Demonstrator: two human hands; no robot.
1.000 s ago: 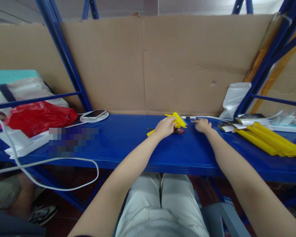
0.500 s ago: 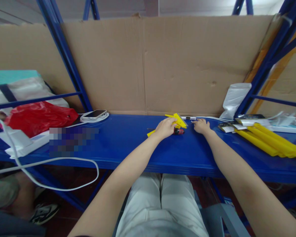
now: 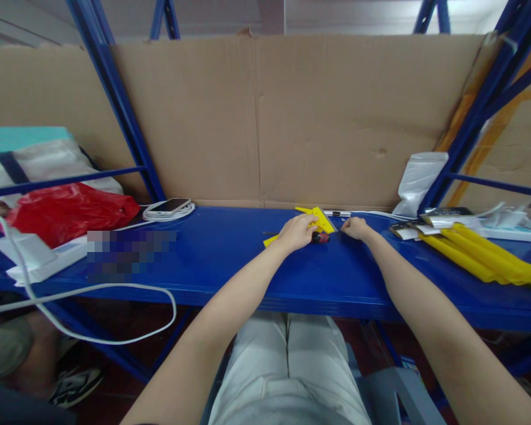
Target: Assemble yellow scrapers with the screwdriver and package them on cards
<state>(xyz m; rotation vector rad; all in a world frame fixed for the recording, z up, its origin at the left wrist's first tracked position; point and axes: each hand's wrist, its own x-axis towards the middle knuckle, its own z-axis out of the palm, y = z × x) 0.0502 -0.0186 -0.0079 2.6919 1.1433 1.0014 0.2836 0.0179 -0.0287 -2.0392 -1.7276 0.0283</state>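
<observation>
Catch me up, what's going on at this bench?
Someone seated at the blue tabletop holds a yellow scraper with the left hand. A red-and-black screwdriver lies partly hidden under that hand. The right hand is just right of the scraper, fingers bunched; whether they pinch anything is too small to tell. Several long yellow items lie farther right, and a phone sits by a coiled white cable on the left.
</observation>
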